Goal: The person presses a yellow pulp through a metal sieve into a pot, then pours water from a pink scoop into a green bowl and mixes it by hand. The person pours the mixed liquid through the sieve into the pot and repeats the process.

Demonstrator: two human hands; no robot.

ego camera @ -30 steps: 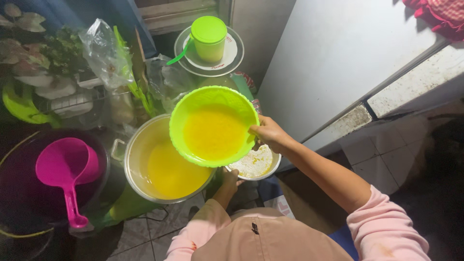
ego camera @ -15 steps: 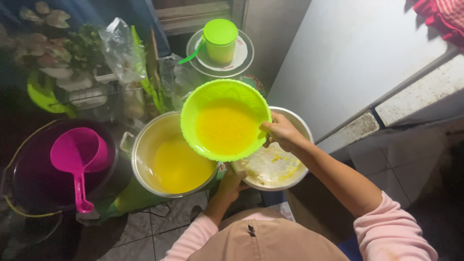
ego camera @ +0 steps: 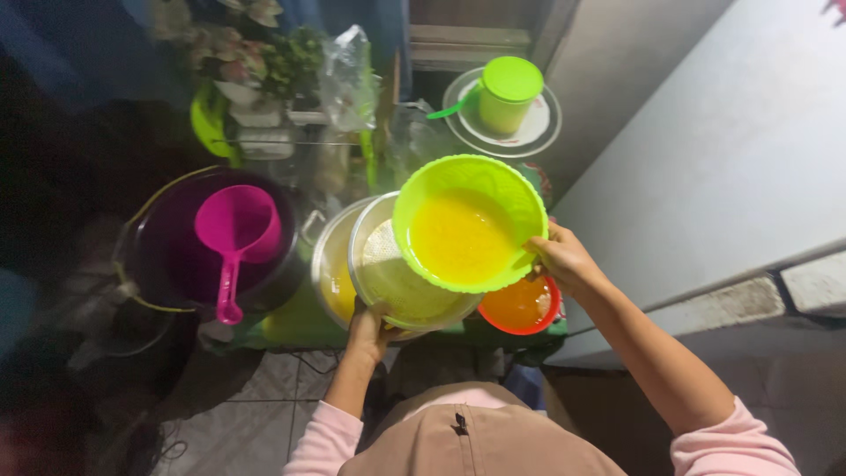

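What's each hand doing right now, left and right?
Left hand: closed on the near rim of the metal strainer bowl, holding it over the pot.
Right hand: closed on the rim of the green bowl of yellow liquid.

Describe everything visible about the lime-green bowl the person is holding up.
The lime-green bowl is round, looks like translucent plastic, and has a rolled rim. It holds cloudy yellow liquid covering the bottom. The right hand grips its rim on the right side, holding it raised and roughly level. It hangs over a metal strainer that the left hand holds by the near edge, above a metal pot. Whether bowl and strainer touch cannot be told. An orange-red bowl sits partly hidden beneath it.
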